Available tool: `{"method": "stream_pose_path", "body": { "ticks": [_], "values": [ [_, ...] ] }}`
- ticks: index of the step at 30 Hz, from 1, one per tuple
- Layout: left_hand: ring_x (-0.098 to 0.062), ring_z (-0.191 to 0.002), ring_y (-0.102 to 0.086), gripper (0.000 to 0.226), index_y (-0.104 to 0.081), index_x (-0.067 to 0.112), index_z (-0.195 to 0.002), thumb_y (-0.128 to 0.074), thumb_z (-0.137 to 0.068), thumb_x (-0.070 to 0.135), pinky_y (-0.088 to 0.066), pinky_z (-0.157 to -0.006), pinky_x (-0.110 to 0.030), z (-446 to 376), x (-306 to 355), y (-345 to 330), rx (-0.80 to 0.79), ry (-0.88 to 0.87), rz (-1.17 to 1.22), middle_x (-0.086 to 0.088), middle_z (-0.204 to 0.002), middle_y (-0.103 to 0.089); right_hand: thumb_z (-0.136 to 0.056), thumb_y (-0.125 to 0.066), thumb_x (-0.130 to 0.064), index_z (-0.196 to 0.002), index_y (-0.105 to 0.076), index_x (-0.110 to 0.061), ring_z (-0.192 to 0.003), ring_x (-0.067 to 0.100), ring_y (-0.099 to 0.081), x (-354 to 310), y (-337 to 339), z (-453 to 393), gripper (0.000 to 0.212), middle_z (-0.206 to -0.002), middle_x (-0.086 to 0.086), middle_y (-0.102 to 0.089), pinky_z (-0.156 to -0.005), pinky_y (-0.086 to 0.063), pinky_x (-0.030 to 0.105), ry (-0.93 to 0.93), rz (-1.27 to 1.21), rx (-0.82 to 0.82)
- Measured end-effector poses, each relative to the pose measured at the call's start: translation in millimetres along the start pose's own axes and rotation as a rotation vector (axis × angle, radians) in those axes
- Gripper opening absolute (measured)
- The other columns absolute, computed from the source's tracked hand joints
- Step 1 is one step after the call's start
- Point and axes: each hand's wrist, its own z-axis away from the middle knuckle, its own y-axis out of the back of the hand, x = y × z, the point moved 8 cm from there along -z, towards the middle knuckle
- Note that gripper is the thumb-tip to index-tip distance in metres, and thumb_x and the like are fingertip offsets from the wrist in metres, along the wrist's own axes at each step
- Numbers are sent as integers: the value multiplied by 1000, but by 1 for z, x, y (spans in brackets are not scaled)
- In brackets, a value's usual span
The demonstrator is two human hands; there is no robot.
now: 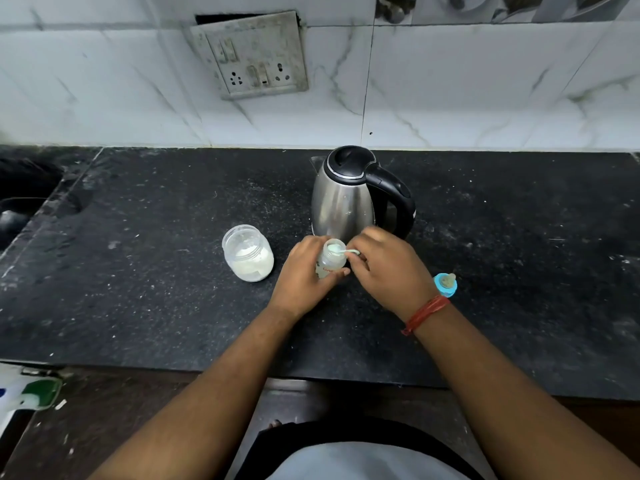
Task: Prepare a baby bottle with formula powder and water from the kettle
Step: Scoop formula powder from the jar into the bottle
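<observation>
Spanning the whole scene, the black speckled stone worktop meets a wall of white marbled tiles at the far side, where a grimy grey switch-and-socket plate hangs slightly crooked. The worktop looks dusted with pale specks, possibly spilled powder, though the view is too coarse to be sure. Far of centre stands the stainless steel electric kettle with a black lid and handle, lid closed. Left of the hands sits an open clear plastic jar of white formula powder. The left hand grips the small clear baby bottle, upright just near the kettle's base, fingers and thumb curled round its body. The right hand pinches a pale green plastic scoop laid over the bottle's open mouth. To the right of the right wrist, the blue bottle ring with its teat rests on the worktop.

The bottle's mouth is narrow, so a tilted scoop could shed powder down the outside. A loosened left grip could tip the light bottle against the kettle.
</observation>
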Motion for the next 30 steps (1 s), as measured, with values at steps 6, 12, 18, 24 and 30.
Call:
{"method": "stream_pose_path", "body": {
  "ticks": [6,12,18,24,30],
  "values": [
    [-13,-108,-57,50,-62,21,-123,-85,-80,32,-48,-95,-37,0,1,5,2,6,24,7,-114,-63,-92,-66,-18,-90,-72,-11,-75,17,-58,2,6,-5,9,-87,0,-61,-66,-47,32,15,-67,-22],
    [-12,-107,-57,50,-61,23,-122,-85,-80,35,-48,-95,-36,-3,0,1,-11,11,31,12,-112,-60,-90,-67,-18,-89,-72,-14,-71,8,-48,9,13,-7,7,-82,-9,-54,-65,-47,31,5,-97,-5],
    [-11,-107,-56,50,-62,21,-122,-85,-80,34,-46,-94,-30,-6,3,-6,-30,7,35,11,-112,-60,-90,-68,-17,-89,-75,-15,-71,9,-53,21,17,-7,7,-80,-8,-56,-66,-47,29,-44,-122,-26],
    [-4,-109,-58,49,-61,27,-124,-84,-81,34,-47,-94,-26,-6,-1,-17,-48,70,138,14,-114,-61,-87,-70,-10,-83,-75,-15,-59,11,-57,50,23,6,9,-73,-2,-61,-59,-51,27,-325,-397,141],
    [2,-103,-61,46,-62,29,-119,-85,-81,21,-44,-91,-14,-3,-6,-45,-100,216,318,9,-113,-68,-92,-63,-6,-81,-73,-13,-48,18,-54,87,7,34,16,-58,6,-60,-56,-49,36,-694,-809,247]
  ]
}}
